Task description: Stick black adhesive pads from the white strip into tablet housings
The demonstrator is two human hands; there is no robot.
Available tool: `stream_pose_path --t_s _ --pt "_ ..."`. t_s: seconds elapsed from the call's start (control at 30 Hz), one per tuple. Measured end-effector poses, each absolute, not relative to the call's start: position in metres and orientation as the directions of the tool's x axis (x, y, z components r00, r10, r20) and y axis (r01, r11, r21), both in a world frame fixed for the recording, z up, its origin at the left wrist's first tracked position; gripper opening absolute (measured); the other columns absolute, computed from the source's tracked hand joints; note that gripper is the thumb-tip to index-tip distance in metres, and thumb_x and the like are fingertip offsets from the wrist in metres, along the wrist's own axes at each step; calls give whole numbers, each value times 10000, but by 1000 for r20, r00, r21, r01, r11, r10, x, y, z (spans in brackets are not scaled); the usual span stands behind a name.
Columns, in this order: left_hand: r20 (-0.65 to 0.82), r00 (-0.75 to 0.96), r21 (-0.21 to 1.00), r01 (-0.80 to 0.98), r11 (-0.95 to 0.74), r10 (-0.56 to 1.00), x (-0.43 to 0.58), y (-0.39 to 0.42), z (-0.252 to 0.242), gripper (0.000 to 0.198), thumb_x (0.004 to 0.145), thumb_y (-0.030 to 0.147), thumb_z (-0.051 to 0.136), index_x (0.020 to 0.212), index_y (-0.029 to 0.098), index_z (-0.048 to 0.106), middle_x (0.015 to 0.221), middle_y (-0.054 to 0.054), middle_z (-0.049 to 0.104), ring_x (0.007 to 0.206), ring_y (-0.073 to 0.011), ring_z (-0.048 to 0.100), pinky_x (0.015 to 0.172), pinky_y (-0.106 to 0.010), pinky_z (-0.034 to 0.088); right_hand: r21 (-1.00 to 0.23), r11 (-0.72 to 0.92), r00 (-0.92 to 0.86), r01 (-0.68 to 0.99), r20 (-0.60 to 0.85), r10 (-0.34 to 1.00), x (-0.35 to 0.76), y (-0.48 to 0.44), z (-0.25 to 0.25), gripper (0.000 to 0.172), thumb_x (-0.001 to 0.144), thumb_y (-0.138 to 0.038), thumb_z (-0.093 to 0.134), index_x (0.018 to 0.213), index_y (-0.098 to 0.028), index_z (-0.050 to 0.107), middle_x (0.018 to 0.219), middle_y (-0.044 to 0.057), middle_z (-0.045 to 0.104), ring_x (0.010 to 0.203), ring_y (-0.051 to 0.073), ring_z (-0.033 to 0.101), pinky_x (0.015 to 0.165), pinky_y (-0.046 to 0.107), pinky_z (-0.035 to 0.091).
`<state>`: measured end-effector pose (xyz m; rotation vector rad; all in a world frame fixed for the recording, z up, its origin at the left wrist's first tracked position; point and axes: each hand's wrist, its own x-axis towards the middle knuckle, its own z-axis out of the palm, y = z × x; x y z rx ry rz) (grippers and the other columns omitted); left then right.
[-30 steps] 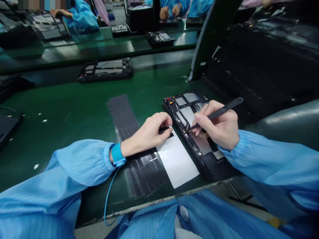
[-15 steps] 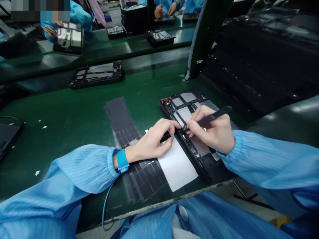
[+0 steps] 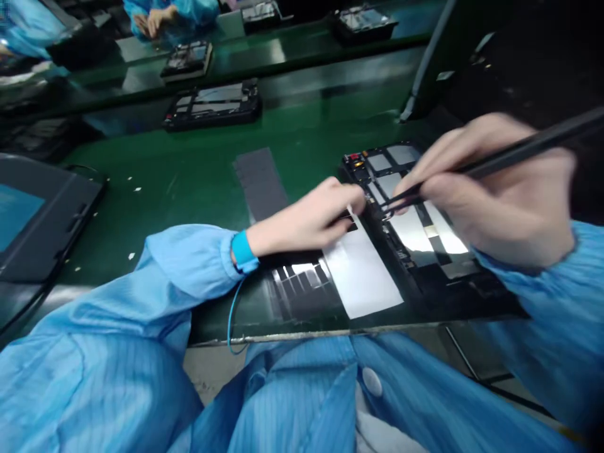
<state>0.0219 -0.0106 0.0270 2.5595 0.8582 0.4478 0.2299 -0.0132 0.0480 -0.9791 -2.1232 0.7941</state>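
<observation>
My right hand (image 3: 500, 195), blurred by motion, is closed round black tweezers (image 3: 533, 143). Their tips point down at the near-left edge of an opened tablet-like device (image 3: 415, 242) with silvery panels inside. My left hand (image 3: 321, 214) is just left of that edge, over a white sheet (image 3: 368, 277). Its fingers are bent, with a gap between thumb and forefinger; I see nothing held there, though the fingertips are smeared. Under the left wrist lie clear sheets with dark rectangular stickers (image 3: 262, 179). A teal wrist strap (image 3: 243, 250) with a thin cord circles that wrist.
Another opened device (image 3: 214, 104) lies further back on the green bench (image 3: 189, 163). At left is a dark grey machine (image 3: 51, 214) with a blue panel. Small white scraps (image 3: 132, 256) are scattered nearby. Beyond, a co-worker's hands (image 3: 155, 22) are at another bench.
The camera view has shifted, bringing the grey machine in at left. My right hand has lifted up towards the camera with the tweezers, uncovering more of the device. My left forefinger is bent further in.
</observation>
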Motion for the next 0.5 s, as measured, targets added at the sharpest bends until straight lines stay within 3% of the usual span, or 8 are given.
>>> stream_pose_path --t_s 0.07,0.1,0.17,0.27,0.5 --pt "52 659 528 620 -580 751 -1 -6 32 106 778 182 461 882 161 454 834 -26 520 742 -137 466 686 -251 375 -731 634 -706 253 308 637 210 -16 47 180 812 -344 550 742 -180 529 751 20 564 705 121 555 608 263 445" --pt "-50 638 539 665 -517 768 -11 -4 33 127 776 232 490 877 161 460 786 -11 507 684 -124 458 639 -236 362 -746 630 -799 215 237 553 199 -18 43 160 810 -314 556 739 -172 540 725 7 568 681 110 551 592 247 441" --pt "-260 653 526 713 -463 711 -27 -1 32 217 736 328 563 854 163 487 743 7 486 644 -113 447 599 -219 338 -791 578 -874 199 123 470 181 -20 33 144 824 -289 540 757 -161 546 737 2 577 684 102 544 604 234 441" --pt "-398 678 482 728 -488 618 -32 0 27 349 617 387 668 851 168 530 816 1 477 725 -136 463 627 -215 339 -816 534 -861 219 96 500 164 -23 19 138 836 -283 528 777 -159 548 786 18 587 752 118 541 664 245 444" --pt "-420 649 453 755 -473 634 -25 1 22 423 549 402 702 868 180 536 805 11 430 752 -149 447 636 -213 337 -836 503 -826 219 116 552 158 -25 12 145 803 -284 572 730 -161 553 725 7 592 722 123 559 647 237 440"
